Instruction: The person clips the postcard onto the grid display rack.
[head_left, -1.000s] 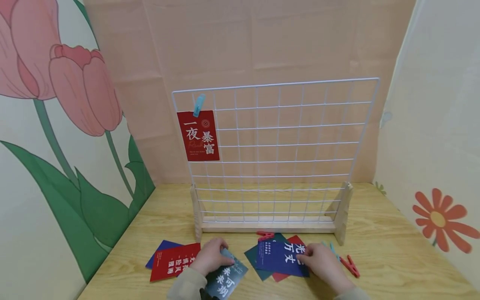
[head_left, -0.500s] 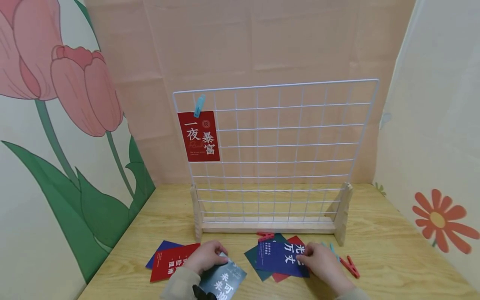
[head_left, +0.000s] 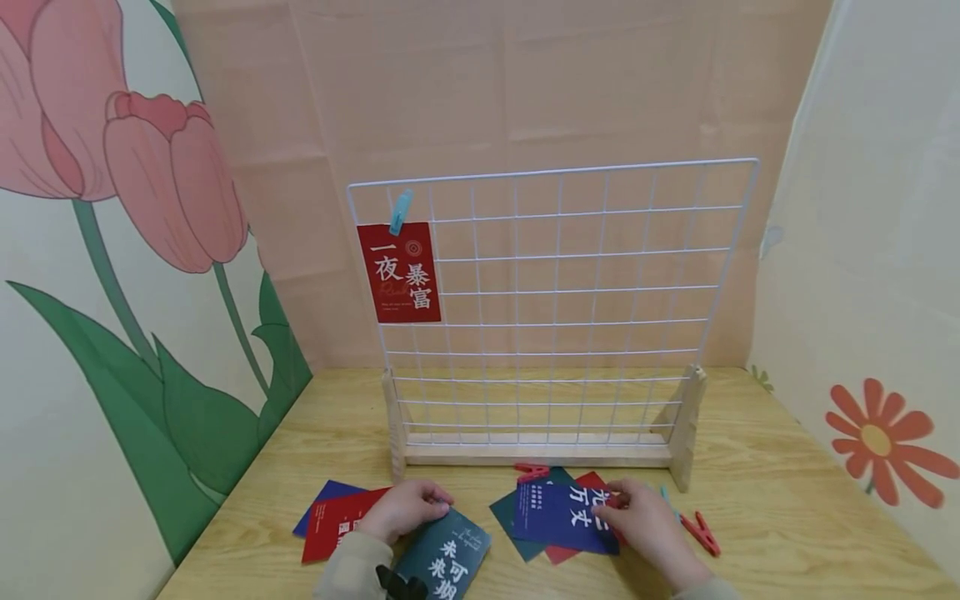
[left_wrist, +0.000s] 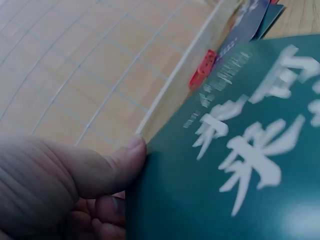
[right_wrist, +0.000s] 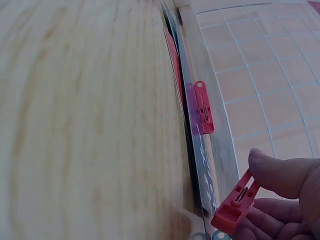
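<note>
My left hand (head_left: 405, 510) pinches the corner of a dark green card (left_wrist: 215, 165) with white characters, thumb on top and fingers curled beneath. In the head view this card is tilted at the front of the table. My right hand (head_left: 648, 525) holds a red clothespin (right_wrist: 237, 202) by its handles, between thumb and curled fingers. Just left of that hand lies a blue card (head_left: 551, 521), over another green card (head_left: 504, 512) and a red one (head_left: 558, 554). A second red clothespin (head_left: 532, 472) lies behind this pile.
A white wire grid (head_left: 555, 275) stands in a wooden base (head_left: 536, 454). At its upper left hangs a red card (head_left: 401, 279) under a light blue clothespin (head_left: 401, 212). Further red and blue cards (head_left: 322, 517) lie left. Another red clothespin (head_left: 702, 535) lies far right.
My left hand has drifted slightly left, and the green card has turned, its face now darker. A bit of red clothespin now shows at my right fingers, which have barely moved.
</note>
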